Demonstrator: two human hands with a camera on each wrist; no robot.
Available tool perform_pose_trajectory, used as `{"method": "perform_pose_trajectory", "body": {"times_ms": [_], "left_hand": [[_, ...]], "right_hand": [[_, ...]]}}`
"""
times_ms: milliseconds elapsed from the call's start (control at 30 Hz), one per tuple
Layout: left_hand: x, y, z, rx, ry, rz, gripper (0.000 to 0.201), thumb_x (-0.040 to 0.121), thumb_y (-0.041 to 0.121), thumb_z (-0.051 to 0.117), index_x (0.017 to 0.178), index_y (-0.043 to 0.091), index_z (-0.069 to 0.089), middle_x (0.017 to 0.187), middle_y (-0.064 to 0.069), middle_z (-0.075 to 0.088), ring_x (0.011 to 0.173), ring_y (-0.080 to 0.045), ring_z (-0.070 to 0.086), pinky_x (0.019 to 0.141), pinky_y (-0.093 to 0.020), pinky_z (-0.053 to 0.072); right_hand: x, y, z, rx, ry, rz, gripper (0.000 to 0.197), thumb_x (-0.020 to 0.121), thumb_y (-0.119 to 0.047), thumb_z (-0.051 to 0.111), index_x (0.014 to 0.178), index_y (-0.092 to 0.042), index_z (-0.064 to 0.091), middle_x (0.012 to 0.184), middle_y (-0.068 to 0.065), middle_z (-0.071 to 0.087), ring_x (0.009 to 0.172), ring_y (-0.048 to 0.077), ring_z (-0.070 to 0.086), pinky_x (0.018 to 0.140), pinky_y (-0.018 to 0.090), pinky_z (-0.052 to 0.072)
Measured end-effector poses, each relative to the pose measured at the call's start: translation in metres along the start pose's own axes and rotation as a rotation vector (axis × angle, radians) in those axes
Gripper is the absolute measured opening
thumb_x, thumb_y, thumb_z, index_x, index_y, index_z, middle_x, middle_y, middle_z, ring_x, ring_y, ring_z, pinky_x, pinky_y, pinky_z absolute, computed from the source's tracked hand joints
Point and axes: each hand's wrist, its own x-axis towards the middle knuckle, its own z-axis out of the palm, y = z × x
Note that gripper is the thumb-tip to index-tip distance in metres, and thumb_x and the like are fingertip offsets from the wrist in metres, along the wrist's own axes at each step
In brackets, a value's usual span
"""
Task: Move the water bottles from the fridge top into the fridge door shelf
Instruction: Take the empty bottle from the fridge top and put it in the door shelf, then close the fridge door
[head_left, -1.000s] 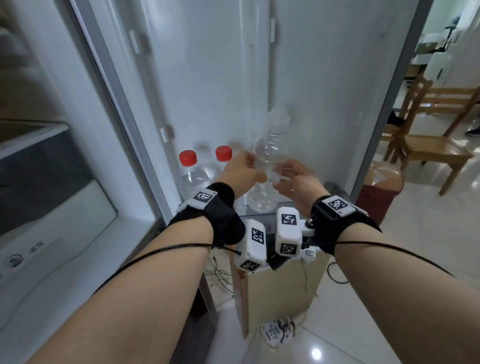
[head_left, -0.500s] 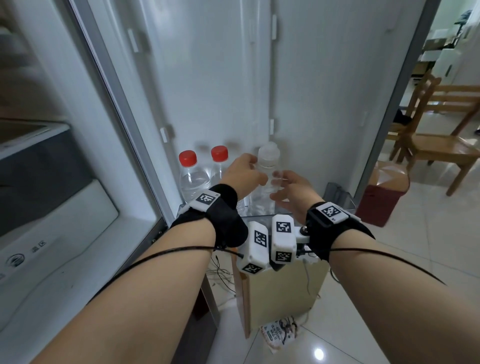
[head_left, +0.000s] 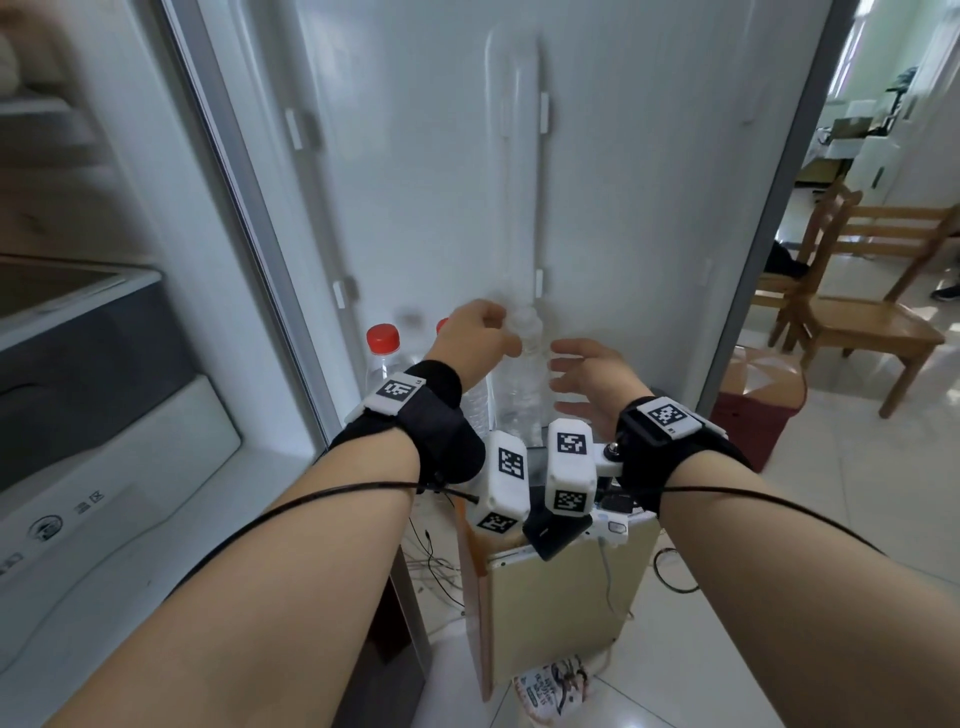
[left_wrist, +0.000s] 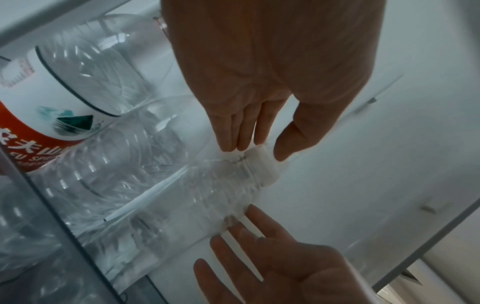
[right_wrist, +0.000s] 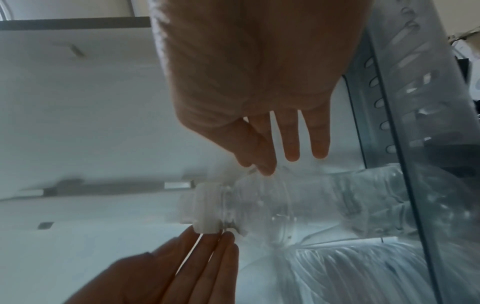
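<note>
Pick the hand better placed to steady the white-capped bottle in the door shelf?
Left hand: its fingertips touch the white-capped bottle at the cap. Right hand is open beside it, near the shoulder.

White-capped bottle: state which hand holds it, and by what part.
Neither grips the white-capped bottle. Left hand and right hand have straight fingers merely touching near its neck.

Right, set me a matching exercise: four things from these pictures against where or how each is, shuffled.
Things:
1. white-capped bottle
2. red-capped bottle
3. wooden chair
4. right hand

Place or state:
a. open, fingers spread
b. on the tiled floor past the doorway
c. upright, just beside the right hand's fingers
d. farthest left of the bottles

Pairs: 1-c; 2-d; 3-b; 4-a
</note>
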Motion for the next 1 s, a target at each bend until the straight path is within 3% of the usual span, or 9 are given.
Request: {"method": "perform_pose_trajectory", "body": {"times_ms": [133, 233, 333, 400, 500, 700, 766, 900, 1000], "left_hand": [[-0.005, 0.008, -0.006, -0.030, 0.030, 0.034, 0.052, 0.080, -0.002, 0.060, 0.132, 0.001, 0.052, 0.131, -0.013, 0.059, 0.122, -0.027, 0.056, 0.102, -0.031, 0.043], [-0.008, 0.015, -0.013, -0.095, 0.069, 0.051, 0.042, 0.082, -0.004, 0.057, 0.123, 0.001, 0.057, 0.122, -0.014, 0.063, 0.110, -0.027, 0.060, 0.101, -0.039, 0.049], [-0.011, 0.026, -0.028, -0.177, 0.109, 0.049, 0.030, 0.083, -0.003, 0.055, 0.111, 0.007, 0.059, 0.114, -0.013, 0.065, 0.092, -0.026, 0.060, 0.080, -0.037, 0.055], [-0.015, 0.035, -0.040, -0.209, 0.141, 0.044, 0.027, 0.083, -0.003, 0.054, 0.107, 0.008, 0.058, 0.110, -0.012, 0.064, 0.089, -0.027, 0.061, 0.081, -0.043, 0.055], [-0.027, 0.052, -0.063, -0.270, 0.214, 0.065, 0.025, 0.083, -0.005, 0.053, 0.105, 0.006, 0.058, 0.106, -0.015, 0.063, 0.092, -0.026, 0.061, 0.083, -0.036, 0.056], [-0.056, 0.078, -0.096, -0.294, 0.413, 0.082, 0.022, 0.086, -0.005, 0.051, 0.104, 0.007, 0.055, 0.087, -0.006, 0.063, 0.080, -0.021, 0.061, 0.074, -0.030, 0.054], [-0.066, 0.084, -0.097, -0.298, 0.491, 0.072, 0.021, 0.087, -0.004, 0.051, 0.105, 0.006, 0.055, 0.090, -0.009, 0.062, 0.076, -0.019, 0.061, 0.074, -0.031, 0.054], [-0.087, 0.091, -0.084, -0.287, 0.665, 0.052, 0.025, 0.089, -0.004, 0.050, 0.111, 0.005, 0.057, 0.088, -0.007, 0.063, 0.078, -0.019, 0.062, 0.081, -0.036, 0.055], [-0.107, 0.094, -0.057, -0.270, 0.796, 0.006, 0.024, 0.090, 0.002, 0.051, 0.112, 0.007, 0.058, 0.101, -0.011, 0.066, 0.086, -0.021, 0.063, 0.088, -0.037, 0.054]], "right_hand": [[-0.008, -0.013, -0.002, 0.018, 0.022, -0.041, 0.050, 0.083, 0.014, 0.045, 0.123, -0.013, 0.057, 0.113, 0.010, 0.056, 0.089, 0.019, 0.056, 0.091, 0.042, 0.047], [-0.013, -0.023, -0.004, 0.035, 0.049, -0.066, 0.043, 0.085, 0.012, 0.044, 0.117, -0.012, 0.059, 0.107, 0.010, 0.057, 0.078, 0.014, 0.056, 0.083, 0.039, 0.047], [-0.020, -0.043, -0.006, 0.077, 0.083, -0.100, 0.037, 0.083, 0.012, 0.046, 0.107, -0.010, 0.061, 0.099, 0.011, 0.061, 0.084, 0.019, 0.057, 0.077, 0.037, 0.050], [-0.025, -0.059, -0.006, 0.114, 0.087, -0.125, 0.034, 0.082, 0.012, 0.048, 0.105, -0.009, 0.062, 0.095, 0.011, 0.062, 0.088, 0.023, 0.057, 0.075, 0.035, 0.051], [-0.027, -0.085, 0.000, 0.141, 0.056, -0.177, 0.031, 0.081, 0.009, 0.050, 0.103, -0.010, 0.062, 0.098, 0.012, 0.062, 0.081, 0.021, 0.058, 0.072, 0.032, 0.050], [-0.026, -0.120, 0.019, 0.154, -0.140, -0.224, 0.023, 0.083, 0.007, 0.054, 0.090, -0.013, 0.062, 0.086, 0.008, 0.061, 0.071, 0.017, 0.055, 0.070, 0.028, 0.050], [-0.025, -0.125, 0.019, 0.139, -0.241, -0.235, 0.022, 0.085, 0.007, 0.053, 0.083, -0.014, 0.060, 0.082, 0.006, 0.060, 0.071, 0.016, 0.055, 0.073, 0.028, 0.049], [-0.019, -0.128, 0.008, 0.110, -0.382, -0.263, 0.018, 0.085, 0.005, 0.054, 0.087, -0.012, 0.061, 0.083, 0.007, 0.059, 0.073, 0.017, 0.055, 0.072, 0.029, 0.049], [-0.022, -0.126, -0.007, 0.080, -0.443, -0.255, 0.017, 0.084, 0.005, 0.056, 0.088, -0.011, 0.062, 0.081, 0.007, 0.060, 0.072, 0.017, 0.056, 0.069, 0.028, 0.049]]}}
